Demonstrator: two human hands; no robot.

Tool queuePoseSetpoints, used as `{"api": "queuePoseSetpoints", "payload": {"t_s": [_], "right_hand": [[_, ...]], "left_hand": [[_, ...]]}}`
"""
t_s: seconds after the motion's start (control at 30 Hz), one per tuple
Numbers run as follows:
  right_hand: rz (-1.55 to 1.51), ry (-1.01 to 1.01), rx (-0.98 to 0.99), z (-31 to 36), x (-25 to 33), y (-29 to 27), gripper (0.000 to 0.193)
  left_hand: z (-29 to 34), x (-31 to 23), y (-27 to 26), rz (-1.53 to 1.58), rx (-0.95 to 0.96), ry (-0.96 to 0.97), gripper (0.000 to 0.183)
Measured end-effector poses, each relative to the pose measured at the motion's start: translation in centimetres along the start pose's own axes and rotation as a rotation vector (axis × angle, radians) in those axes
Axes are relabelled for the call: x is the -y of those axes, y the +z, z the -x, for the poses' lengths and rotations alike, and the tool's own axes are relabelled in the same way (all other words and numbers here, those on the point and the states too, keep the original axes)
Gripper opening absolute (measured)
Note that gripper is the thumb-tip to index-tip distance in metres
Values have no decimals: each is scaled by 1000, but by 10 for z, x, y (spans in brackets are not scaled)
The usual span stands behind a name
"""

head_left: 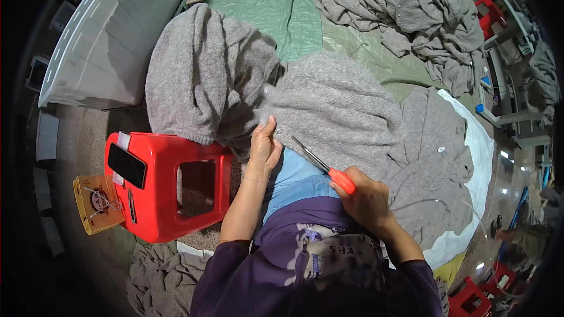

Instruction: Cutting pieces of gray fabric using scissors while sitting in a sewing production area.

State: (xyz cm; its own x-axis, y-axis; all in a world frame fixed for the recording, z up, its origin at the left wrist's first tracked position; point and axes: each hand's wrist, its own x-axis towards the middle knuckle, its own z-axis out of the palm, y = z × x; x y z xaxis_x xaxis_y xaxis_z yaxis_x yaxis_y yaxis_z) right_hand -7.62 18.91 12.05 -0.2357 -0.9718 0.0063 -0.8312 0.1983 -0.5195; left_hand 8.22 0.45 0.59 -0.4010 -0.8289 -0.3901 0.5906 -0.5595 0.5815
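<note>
A grey knitted garment [335, 103] lies across my lap and spreads out in front of me. My left hand [265, 144] grips its near left edge, thumb up and fingers closed on the knit. From the right comes my right hand [365, 196], wrapped around a red-handled tool [342, 181] with a slim dark metal shaft. The shaft's tip points up and left, over or against the garment, a short way right of my left hand. Whether the tip touches the knit, I cannot tell. The tool's exact kind does not show.
At my left stands a red plastic stool [164, 182] bearing a phone [127, 165] and a small slim tool [132, 206]. A yellow paper bag [97, 204] is beside it. Behind are a white bin [111, 35] and bundled grey knit [202, 76]. More knits [411, 12] lie on green sheeting [258, 6].
</note>
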Motion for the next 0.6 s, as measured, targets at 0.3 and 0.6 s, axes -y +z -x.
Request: {"api": "queuePoseSetpoints", "payload": {"t_s": [0.3, 0.6], "right_hand": [[12, 87, 104, 24, -24, -11, 27], [33, 204, 124, 29, -22, -28, 22]], "left_hand": [[21, 1, 33, 127, 38, -125, 29], [13, 19, 22, 0, 105, -31, 32]]}}
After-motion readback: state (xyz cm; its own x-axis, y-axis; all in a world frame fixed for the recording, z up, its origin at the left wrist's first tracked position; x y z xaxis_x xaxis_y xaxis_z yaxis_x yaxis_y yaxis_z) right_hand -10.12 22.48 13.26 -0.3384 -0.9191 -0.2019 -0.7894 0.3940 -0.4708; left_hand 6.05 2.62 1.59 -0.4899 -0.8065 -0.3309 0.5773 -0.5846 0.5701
